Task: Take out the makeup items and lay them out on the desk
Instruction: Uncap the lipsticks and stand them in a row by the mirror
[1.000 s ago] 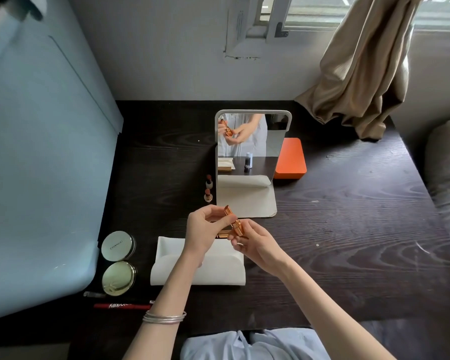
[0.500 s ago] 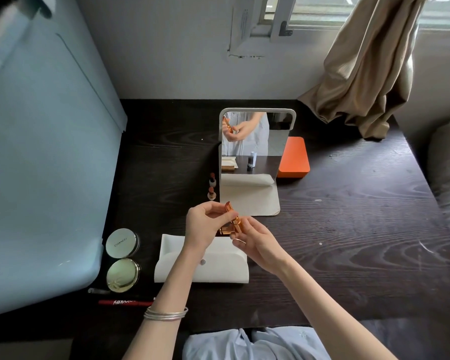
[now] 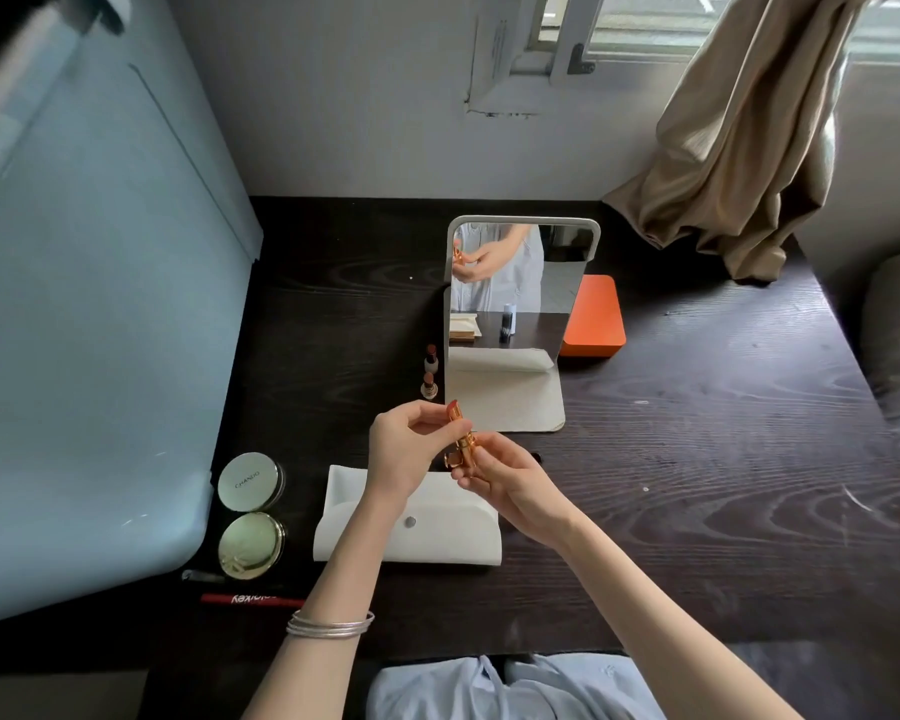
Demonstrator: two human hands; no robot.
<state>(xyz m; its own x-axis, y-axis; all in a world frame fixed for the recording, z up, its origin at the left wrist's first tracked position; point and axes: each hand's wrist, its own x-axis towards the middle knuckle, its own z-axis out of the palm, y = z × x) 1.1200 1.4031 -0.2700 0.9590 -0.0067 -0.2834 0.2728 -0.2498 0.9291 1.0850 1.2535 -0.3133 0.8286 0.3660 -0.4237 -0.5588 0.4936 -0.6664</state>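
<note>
A gold lipstick (image 3: 462,433) with its orange-red tip showing is held upright above the white pouch (image 3: 437,532). My left hand (image 3: 406,449) pinches its upper part. Its lower end is gripped by my right hand (image 3: 505,475), which also holds a gold cap (image 3: 450,459). Two open lipsticks (image 3: 430,374) stand upright left of the mirror base. Two round compacts (image 3: 250,511) lie at the desk's left side. Below them a red pencil (image 3: 253,598) and a dark slim stick (image 3: 204,576) lie near the front edge.
A standing mirror (image 3: 520,283) on a white base is at the middle of the dark wooden desk (image 3: 697,459). An orange box (image 3: 596,317) sits behind it to the right. A pale blue panel (image 3: 100,304) bounds the left. A beige curtain (image 3: 749,148) hangs over the back right corner.
Both hands have stayed above the pouch with the lipstick. The lipstick has turned more upright and its orange-red tip now shows above my left fingers.
</note>
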